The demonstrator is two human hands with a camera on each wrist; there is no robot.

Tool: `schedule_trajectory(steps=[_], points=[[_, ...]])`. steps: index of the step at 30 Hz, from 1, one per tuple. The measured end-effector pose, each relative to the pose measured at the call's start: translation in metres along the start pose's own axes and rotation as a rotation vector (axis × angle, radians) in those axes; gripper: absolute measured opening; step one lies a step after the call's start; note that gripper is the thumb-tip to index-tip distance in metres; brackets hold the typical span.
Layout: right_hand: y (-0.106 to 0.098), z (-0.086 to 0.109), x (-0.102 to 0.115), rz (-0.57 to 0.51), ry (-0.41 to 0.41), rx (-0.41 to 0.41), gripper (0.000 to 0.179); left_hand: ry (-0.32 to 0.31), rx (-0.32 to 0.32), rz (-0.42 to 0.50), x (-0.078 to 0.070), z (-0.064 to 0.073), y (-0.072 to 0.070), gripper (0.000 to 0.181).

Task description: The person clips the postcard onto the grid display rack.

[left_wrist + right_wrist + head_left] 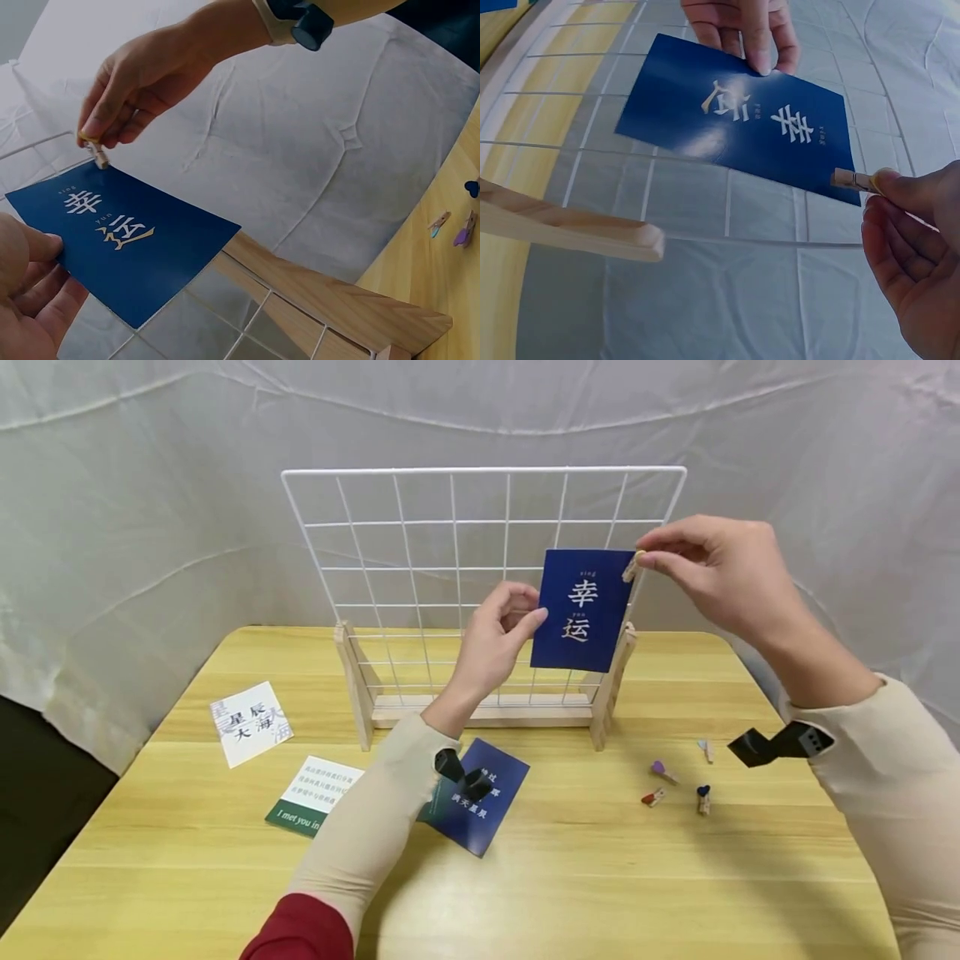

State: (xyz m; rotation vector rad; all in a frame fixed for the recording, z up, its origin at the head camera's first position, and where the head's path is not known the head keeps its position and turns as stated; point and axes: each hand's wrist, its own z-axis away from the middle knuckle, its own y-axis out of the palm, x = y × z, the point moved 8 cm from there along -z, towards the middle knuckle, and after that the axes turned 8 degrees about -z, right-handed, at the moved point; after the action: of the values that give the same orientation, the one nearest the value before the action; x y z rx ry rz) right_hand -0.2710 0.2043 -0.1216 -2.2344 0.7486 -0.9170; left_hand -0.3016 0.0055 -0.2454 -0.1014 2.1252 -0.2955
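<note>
A dark blue card [582,610] with white characters stands in front of the right part of a white wire grid [480,568]. My left hand [495,639] pinches the card's left edge between thumb and fingers. At the card's upper right corner, my right hand [720,568] pinches a small wooden clothespin [631,567]. In the right wrist view the clothespin [853,180] overlaps the card's corner, its tail between thumb and finger. Whether its jaws also catch a grid wire cannot be told.
Wooden feet [613,689] hold the grid upright on the table. Several clothespins with coloured hearts, one purple [663,770], lie to the right. A white card [252,724], a green-and-white card [311,797] and another blue card [480,797] lie left and centre, partly under my left arm.
</note>
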Motion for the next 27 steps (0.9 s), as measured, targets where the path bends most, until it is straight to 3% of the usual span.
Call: schedule_trajectory(steps=[9,17,27], points=[[-0.010,-0.015,0.003,0.021,0.065,-0.052,0.020,0.027,-0.059,-0.008,-0.009,-0.009,0.002,0.019],[-0.018,-0.025,0.014,0.083,0.030,-0.099,0.023,0.045,-0.083,-0.022,-0.015,-0.016,0.005,0.019],[-0.019,-0.039,0.020,0.122,0.048,-0.083,0.025,0.047,-0.120,-0.012,-0.018,-0.020,0.007,0.020]])
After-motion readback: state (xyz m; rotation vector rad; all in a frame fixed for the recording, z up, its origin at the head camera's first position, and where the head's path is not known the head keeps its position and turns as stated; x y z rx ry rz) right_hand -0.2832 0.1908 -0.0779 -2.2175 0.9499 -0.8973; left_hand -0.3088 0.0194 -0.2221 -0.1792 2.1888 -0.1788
